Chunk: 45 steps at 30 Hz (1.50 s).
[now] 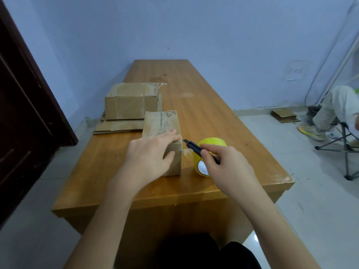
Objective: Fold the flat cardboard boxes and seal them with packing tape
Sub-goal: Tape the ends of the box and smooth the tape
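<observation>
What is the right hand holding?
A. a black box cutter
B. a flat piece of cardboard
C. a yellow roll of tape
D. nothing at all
A: the right hand pinches a black box cutter, its tip pointing at the near cardboard box that the left hand rests on; the yellow tape roll sits on the table behind it, not gripped.

Probably office: wooden desk (204, 98)
</observation>
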Available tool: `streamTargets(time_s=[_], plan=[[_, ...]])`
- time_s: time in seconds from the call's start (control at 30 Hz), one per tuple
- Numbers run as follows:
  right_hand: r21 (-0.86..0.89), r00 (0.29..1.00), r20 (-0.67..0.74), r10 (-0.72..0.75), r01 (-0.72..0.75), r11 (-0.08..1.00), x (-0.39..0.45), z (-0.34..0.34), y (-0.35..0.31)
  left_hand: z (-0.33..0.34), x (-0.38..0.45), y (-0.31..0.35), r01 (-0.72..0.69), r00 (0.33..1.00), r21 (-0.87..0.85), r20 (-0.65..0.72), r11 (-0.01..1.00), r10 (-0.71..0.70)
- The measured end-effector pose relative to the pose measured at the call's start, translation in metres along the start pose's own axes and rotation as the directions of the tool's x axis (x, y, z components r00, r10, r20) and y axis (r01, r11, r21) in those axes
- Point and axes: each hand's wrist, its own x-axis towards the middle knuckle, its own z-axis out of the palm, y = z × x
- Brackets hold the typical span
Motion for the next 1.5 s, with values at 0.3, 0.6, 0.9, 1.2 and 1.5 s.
streamTargets(time_s=[0.3,0.6,0.9,1.2,1.5], plan=[[-0.007,0.996,-0.051,-0.078,0.078,0.997,-0.019,0.010,-0.009,-0.003,0.001,-0.004,-0.068,0.996,0.022,0.060,0.997,0.067],[0.050,0.993,-0.070,-0.095,0.099,0.994,-0.036,0.012,0.001,-0.007,0.001,-0.003,-0.076,0.993,0.064,0.097,0.995,0.070],[0.225,0.997,-0.023,-0.072,0.075,0.971,-0.037,-0.010,0.014,-0.009,0.002,-0.005,-0.077,0.987,0.070,0.147,0.995,0.066],[0.426,0.988,-0.157,0.008,0.061,0.903,-0.005,-0.032,0.020,-0.004,0.005,-0.002,-0.012,0.999,0.027,0.040,1.000,0.011],[0.534,0.951,-0.271,0.149,0.020,0.846,0.053,-0.024,0.050,-0.007,0.008,-0.002,0.011,0.999,-0.012,0.033,1.000,-0.011]])
